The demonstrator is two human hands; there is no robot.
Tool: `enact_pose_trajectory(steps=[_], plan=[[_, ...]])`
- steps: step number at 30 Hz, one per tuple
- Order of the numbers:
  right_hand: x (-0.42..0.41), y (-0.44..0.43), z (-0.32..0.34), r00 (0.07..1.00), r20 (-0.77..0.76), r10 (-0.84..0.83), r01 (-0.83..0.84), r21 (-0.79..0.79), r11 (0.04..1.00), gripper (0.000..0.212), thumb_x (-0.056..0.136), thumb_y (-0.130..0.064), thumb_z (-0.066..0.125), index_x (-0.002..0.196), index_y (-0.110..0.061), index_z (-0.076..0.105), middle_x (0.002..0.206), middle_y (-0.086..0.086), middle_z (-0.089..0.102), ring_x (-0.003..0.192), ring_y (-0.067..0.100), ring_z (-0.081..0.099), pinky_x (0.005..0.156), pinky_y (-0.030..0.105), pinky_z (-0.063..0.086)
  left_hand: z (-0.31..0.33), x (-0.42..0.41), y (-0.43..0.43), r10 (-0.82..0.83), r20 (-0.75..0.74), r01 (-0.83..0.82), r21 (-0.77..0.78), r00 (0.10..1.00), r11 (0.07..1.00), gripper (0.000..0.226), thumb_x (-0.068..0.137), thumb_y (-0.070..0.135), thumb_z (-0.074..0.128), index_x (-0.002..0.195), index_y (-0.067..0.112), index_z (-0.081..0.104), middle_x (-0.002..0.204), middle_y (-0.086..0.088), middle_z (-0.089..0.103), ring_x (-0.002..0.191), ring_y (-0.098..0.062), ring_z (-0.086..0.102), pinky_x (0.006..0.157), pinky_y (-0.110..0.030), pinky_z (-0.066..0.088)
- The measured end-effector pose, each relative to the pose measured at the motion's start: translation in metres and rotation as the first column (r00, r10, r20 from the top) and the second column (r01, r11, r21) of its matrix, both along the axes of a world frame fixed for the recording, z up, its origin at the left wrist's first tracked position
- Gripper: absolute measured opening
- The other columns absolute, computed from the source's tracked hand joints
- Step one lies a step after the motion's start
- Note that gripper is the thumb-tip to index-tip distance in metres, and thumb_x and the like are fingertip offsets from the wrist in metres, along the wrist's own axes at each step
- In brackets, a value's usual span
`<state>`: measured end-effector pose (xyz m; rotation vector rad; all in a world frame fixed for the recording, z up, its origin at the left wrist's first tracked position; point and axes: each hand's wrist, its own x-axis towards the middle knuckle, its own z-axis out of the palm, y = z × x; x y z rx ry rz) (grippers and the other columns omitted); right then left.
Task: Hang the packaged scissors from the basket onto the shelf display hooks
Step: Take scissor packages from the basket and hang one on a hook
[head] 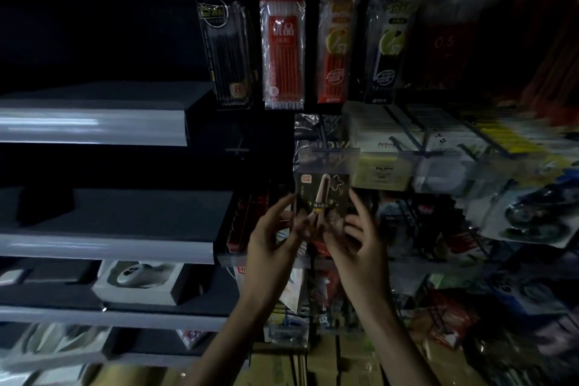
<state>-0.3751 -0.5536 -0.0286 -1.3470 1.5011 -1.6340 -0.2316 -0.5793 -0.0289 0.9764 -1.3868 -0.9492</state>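
A packaged pair of scissors (322,194), with a dark card and pale handles, hangs upright at the middle of the dim display, its clear top tab at a display hook (327,150). My left hand (275,235) touches the pack's left lower edge with spread fingers. My right hand (357,235) is at its right lower edge, fingers loosely bent beside the card. Whether the tab sits fully on the hook is too dark to tell. The basket is out of view.
Pen refill packs (283,37) hang above. Grey shelves (94,128) jut out at the left, one holding a white box (141,282). Notepad packs (385,163) and blurred blister packs (532,216) hang on hooks to the right. Cardboard boxes (313,363) lie below.
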Motion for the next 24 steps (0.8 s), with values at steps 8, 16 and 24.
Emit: enact_pose_trajectory(steps=[8,16,24], plan=[[-0.004,-0.029,0.016,0.999,0.023,0.026,-0.026,0.031,0.999,0.068,0.097,-0.021,0.071,0.155,-0.037,0.04,0.103,-0.014,0.059,0.083,-0.018,0.059,0.068,0.005,0.047,0.006,-0.008,-0.025,-0.009,-0.055,0.012,0.042,0.998,0.999,0.043,0.1,0.028,0.073,0.134,0.051,0.063,0.121,0.002,0.074,0.119,-0.016,0.07,0.102,-0.046,0.058],[-0.006,-0.062,0.025,0.999,0.044,-0.013,0.011,0.053,0.999,0.067,0.097,-0.016,0.07,0.156,-0.024,0.039,0.094,-0.005,0.058,0.073,-0.004,0.056,0.06,0.002,0.043,0.004,-0.015,-0.048,0.042,-0.098,-0.033,0.093,0.994,0.995,0.037,0.096,0.025,0.077,0.131,0.034,0.067,0.115,0.005,0.076,0.111,-0.012,0.072,0.094,-0.037,0.061],[-0.004,-0.061,0.005,0.998,0.054,-0.024,0.02,0.079,0.997,0.061,0.096,-0.019,0.072,0.15,-0.025,0.043,0.107,-0.009,0.058,0.096,0.001,0.059,0.067,0.009,0.045,-0.015,-0.014,-0.044,0.044,-0.065,-0.032,0.175,0.997,0.984,0.03,0.099,0.036,0.073,0.129,0.033,0.069,0.123,0.008,0.074,0.115,-0.006,0.07,0.098,-0.037,0.06]])
